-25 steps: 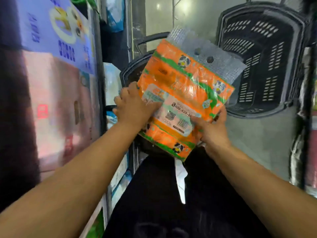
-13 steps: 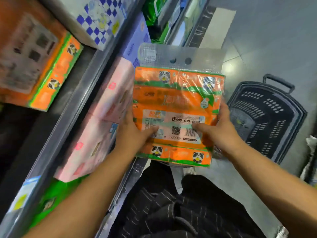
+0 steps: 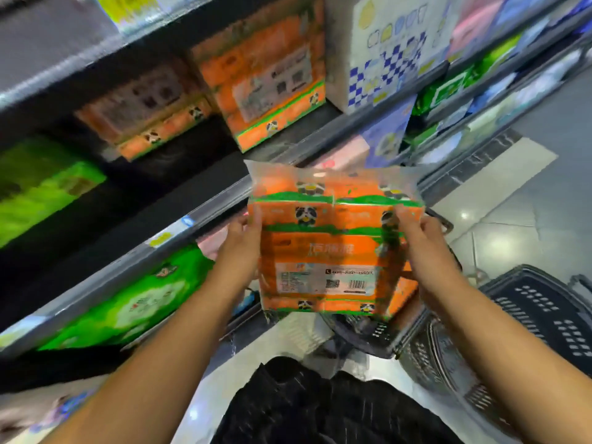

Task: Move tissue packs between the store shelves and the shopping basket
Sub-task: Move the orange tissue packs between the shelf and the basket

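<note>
Left hand (image 3: 238, 241) and right hand (image 3: 419, 243) each grip a side of the orange tissue pack (image 3: 330, 251), held up before the shelf edge (image 3: 128, 261); the black basket (image 3: 544, 315) lies at its four o'clock

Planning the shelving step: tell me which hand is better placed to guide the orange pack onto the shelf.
Left, probably. Both hands grip the orange pack, but the left hand holds the edge nearest the shelf with matching packs; the right hand is on the basket side.
</note>
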`<state>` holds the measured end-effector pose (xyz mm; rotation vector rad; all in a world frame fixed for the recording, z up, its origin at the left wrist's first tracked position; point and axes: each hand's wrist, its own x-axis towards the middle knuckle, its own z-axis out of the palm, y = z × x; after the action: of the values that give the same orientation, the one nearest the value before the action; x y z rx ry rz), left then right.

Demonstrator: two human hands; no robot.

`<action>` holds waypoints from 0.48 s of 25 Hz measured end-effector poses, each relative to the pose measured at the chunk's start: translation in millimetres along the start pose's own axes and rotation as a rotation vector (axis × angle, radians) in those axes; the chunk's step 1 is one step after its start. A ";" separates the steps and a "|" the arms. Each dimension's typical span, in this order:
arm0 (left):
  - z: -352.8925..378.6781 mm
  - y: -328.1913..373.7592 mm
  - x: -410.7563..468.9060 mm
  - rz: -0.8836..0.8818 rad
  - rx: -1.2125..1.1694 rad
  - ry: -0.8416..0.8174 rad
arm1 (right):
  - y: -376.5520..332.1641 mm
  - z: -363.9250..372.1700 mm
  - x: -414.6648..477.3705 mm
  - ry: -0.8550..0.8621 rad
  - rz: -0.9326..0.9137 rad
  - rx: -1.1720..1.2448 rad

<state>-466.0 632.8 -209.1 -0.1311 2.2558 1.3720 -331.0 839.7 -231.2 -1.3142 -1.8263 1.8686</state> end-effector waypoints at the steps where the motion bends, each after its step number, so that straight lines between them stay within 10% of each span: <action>1: -13.0 -0.4 -0.7 -0.007 -0.053 0.021 | -3.4 11.3 -3.3 -0.022 -0.014 0.000; 12: -142.4 -35.1 -1.3 -0.063 -0.128 0.177 | -39.6 121.9 -39.2 -0.050 -0.139 0.005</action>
<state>-504.5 493.6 -183.7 -0.3774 2.2828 1.5241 -410.4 736.4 -199.9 -1.1172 -1.8843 1.8476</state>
